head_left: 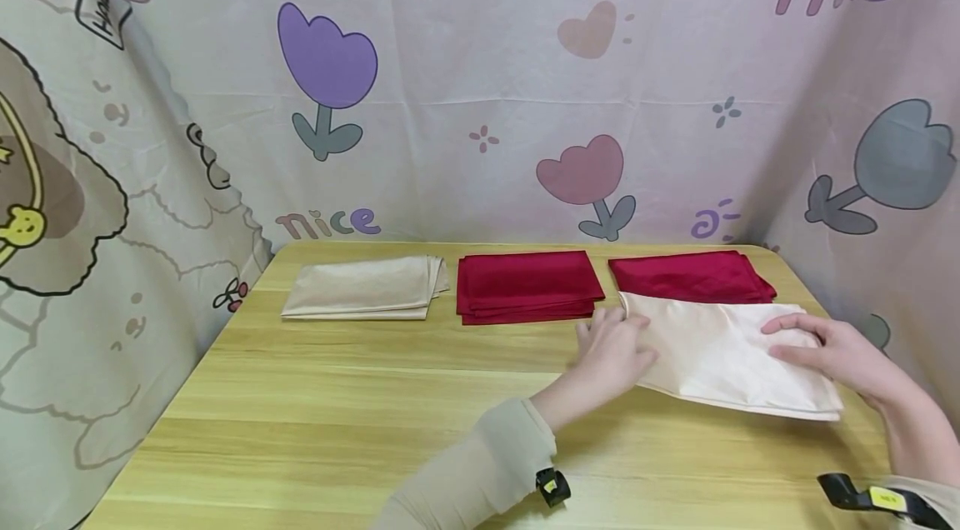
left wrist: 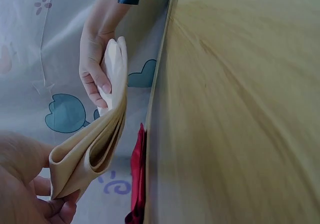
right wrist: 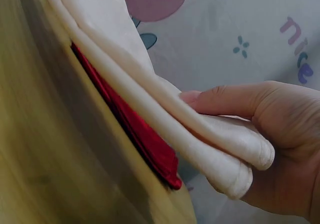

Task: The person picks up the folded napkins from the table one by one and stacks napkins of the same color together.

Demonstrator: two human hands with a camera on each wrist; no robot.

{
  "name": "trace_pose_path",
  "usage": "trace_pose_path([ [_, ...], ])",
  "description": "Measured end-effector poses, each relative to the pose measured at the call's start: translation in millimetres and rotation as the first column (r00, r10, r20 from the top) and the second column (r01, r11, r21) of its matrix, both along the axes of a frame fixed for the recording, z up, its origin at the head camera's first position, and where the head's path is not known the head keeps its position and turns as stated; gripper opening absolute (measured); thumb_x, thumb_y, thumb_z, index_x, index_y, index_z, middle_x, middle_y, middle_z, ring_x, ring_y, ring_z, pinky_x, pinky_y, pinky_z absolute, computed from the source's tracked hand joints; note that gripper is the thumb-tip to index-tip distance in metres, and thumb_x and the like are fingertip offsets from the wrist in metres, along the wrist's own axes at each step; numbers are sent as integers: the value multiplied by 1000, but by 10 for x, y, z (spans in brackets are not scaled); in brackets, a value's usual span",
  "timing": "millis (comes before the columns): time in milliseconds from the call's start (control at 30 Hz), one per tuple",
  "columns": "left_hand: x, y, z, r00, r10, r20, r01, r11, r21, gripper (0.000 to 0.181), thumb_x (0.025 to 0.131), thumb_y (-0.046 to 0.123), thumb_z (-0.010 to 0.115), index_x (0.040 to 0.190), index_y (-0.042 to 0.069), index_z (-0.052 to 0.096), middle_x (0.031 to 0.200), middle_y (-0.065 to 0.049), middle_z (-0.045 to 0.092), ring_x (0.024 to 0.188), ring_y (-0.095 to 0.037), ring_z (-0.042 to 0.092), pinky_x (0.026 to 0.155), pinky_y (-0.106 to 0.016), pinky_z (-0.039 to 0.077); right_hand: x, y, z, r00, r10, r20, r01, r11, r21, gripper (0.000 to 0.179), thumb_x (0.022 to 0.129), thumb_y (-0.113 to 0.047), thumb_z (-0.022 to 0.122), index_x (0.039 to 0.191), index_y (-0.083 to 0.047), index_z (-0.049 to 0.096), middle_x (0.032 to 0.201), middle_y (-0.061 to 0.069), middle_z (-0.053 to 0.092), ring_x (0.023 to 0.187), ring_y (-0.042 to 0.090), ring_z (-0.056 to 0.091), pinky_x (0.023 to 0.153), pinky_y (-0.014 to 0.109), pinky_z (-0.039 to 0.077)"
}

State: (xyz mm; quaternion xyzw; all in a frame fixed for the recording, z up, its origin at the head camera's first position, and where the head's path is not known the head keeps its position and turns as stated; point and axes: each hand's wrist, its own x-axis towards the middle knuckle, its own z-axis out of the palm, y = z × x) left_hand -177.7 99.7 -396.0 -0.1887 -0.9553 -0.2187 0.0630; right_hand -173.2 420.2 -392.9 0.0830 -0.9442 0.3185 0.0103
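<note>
A folded cream cloth point(head_left: 720, 355) is held up in the air between both hands at the right side of the table. My left hand point(head_left: 617, 351) pinches its left end; in the left wrist view the layers bulge into loops beside the fingers point(left wrist: 62, 211). My right hand point(head_left: 847, 355) grips the other end, with the thumb point(right wrist: 215, 101) on top of the folds in the right wrist view. Behind the cloth lies a folded dark red cloth point(head_left: 682, 276), its front edge hidden by the cream one in the head view.
Along the back of the wooden table point(head_left: 315, 413) lie another folded red cloth point(head_left: 528, 284) in the middle and a folded cream cloth point(head_left: 360, 288) at the left. A printed curtain point(head_left: 465, 30) hangs behind and on both sides of the table.
</note>
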Motion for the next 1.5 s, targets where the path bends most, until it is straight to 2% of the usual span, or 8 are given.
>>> trace_pose_path([
  [167,21,-115,73,997,7,-83,-12,998,-59,36,88,42,66,123,33,65,112,9,61,99,-12,47,78,-29,28,18,-92,91,1000,-7,-2,7,1000,13,26,87,-28,73,108,-13,67,98,-34,47,87,-13,39,69,17,31],
  [467,66,-313,213,991,29,-131,-40,996,-78,34,88,42,66,121,33,66,105,10,59,97,-12,46,81,-31,29,70,-292,244,1000,20,4,-21,1000,15,23,88,-24,72,106,-12,65,99,-10,54,84,-2,42,66,21,31],
  [667,101,-458,312,981,23,-191,-39,996,-84,33,90,44,65,120,32,66,105,9,59,97,-13,46,82,-32,30,101,-413,333,999,30,-18,-29,999,28,22,88,-24,72,105,-13,65,99,-17,55,85,-4,43,66,19,33],
  [933,139,-666,313,951,-16,-309,-14,995,-96,29,91,44,64,117,30,67,104,8,61,96,-13,47,80,-30,31,167,-573,394,991,77,-107,-76,997,14,18,87,-17,73,102,-15,64,95,-18,55,79,1,42,63,20,31],
  [1067,160,-779,332,951,-37,-307,2,993,-114,30,92,44,63,118,29,66,105,8,61,96,-14,46,80,-31,32,200,-667,425,982,104,-156,-101,994,30,18,86,-15,74,100,-18,63,94,-19,55,78,2,42,62,19,30],
  [1200,184,-885,352,951,-52,-305,15,992,-125,29,92,45,63,116,29,66,106,8,62,97,-14,45,80,-32,33,229,-754,445,979,131,-157,-127,991,36,18,87,-15,73,100,-19,62,96,-17,56,82,2,44,64,19,32],
  [1333,200,-983,373,944,-66,-325,17,988,-151,29,92,45,62,115,28,67,104,7,62,96,-14,46,79,-31,34,251,-838,455,978,160,-134,-154,987,56,17,89,-17,71,102,-20,60,102,-11,58,87,0,44,66,20,36],
  [1500,226,-1100,377,930,-79,-358,26,988,-149,28,91,44,64,113,27,68,101,6,62,94,-14,46,78,-31,34,284,-951,468,975,172,-141,-160,983,88,18,88,-19,72,101,-24,60,103,-5,59,80,1,45,65,22,36],
])
